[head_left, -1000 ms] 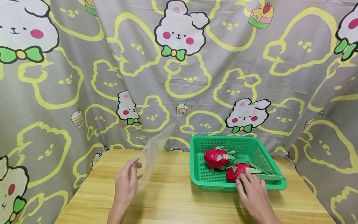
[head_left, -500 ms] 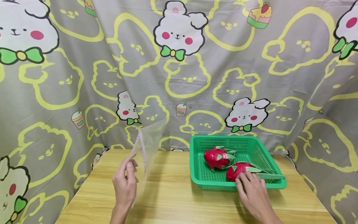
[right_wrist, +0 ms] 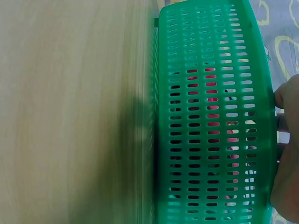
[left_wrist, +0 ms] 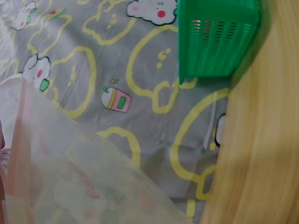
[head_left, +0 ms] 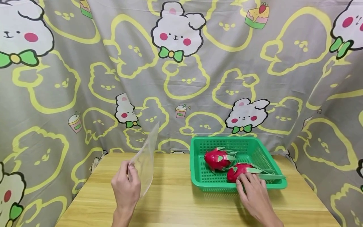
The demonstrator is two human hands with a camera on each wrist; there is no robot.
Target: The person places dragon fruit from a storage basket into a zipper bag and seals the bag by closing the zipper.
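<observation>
While the cartoon-rabbit curtain (head_left: 198,78) fills the whole background behind you, the wooden desk (head_left: 175,205) spreads below it and carries everything you are working with. On the desk's right half sits the green slotted basket (head_left: 198,170), close to the curtain; the right wrist view shows its side wall (right_wrist: 210,116) pressed close to the lens, with red showing through the slots. Your clear plastic bag (head_left: 146,157) stands off the desk on the left side, well apart from the basket, tilted so its top corner leans toward the curtain; the left wrist view shows it (left_wrist: 70,177) as a hazy sheet right against the camera. Your left hand (head_left: 126,189) pinches the bag's lower edge, thumb and fingers curled onto the film, so that grip is narrow and holding the bag. Your right hand (head_left: 253,195) reaches over the basket's near rim, its fingers resting on the nearer dragon fruit (head_left: 238,171); they lie fairly straight on the fruit rather than wrapped around it, so that grip is still wide. Just behind and left of it lies the second dragon fruit (head_left: 216,158), untouched, with its green scales pointing right.
</observation>
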